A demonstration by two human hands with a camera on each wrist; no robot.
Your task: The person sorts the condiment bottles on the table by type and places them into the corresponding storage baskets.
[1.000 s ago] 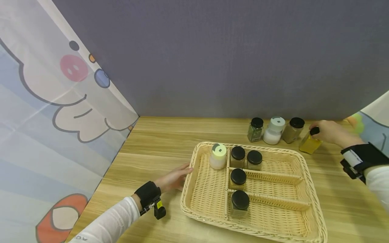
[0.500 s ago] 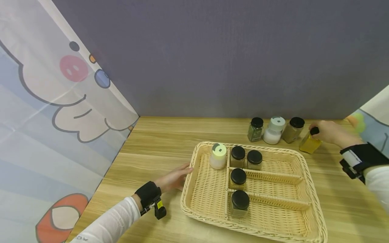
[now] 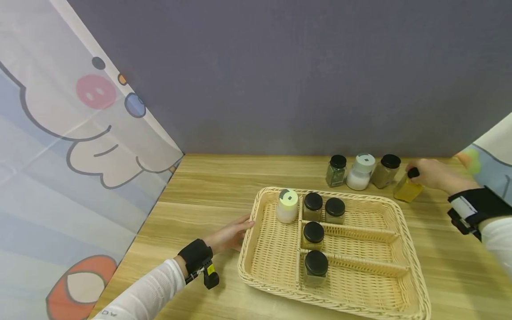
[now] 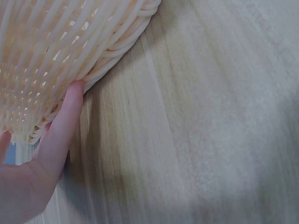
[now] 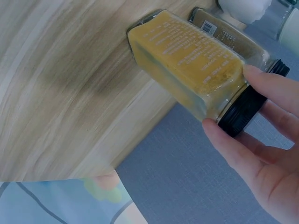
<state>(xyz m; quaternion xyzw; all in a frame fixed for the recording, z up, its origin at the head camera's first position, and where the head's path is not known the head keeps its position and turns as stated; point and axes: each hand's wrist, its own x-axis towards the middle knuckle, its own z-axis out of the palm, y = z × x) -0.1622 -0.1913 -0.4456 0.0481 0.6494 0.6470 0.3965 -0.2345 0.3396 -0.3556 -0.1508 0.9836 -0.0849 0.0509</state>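
Observation:
At the right of the head view my right hand (image 3: pixel 429 173) pinches the black cap of a glass spice jar (image 3: pixel 408 190) of yellow powder. In the right wrist view the yellow spice jar (image 5: pixel 187 56) stands on the wood, thumb and fingers around its cap (image 5: pixel 242 112). My left hand (image 3: pixel 230 234) touches the left side of a divided wicker basket (image 3: pixel 250 249). The left wrist view shows a straight finger (image 4: pixel 67 116) against the woven side. Inside the basket, a pale-lidded jar (image 3: pixel 286 209) is in the left compartment, and several black-capped jars (image 3: pixel 313 233) stand along the divider.
Beyond the basket stand a black-capped jar of green flakes (image 3: pixel 336 171), a white-lidded jar of white grains (image 3: pixel 360 173) and a black-capped brownish jar (image 3: pixel 385 172). A grey panel (image 3: pixel 304 80) rises behind the wooden table (image 3: pixel 208 178). Printed cloth (image 3: pixel 60 155) hangs at the left.

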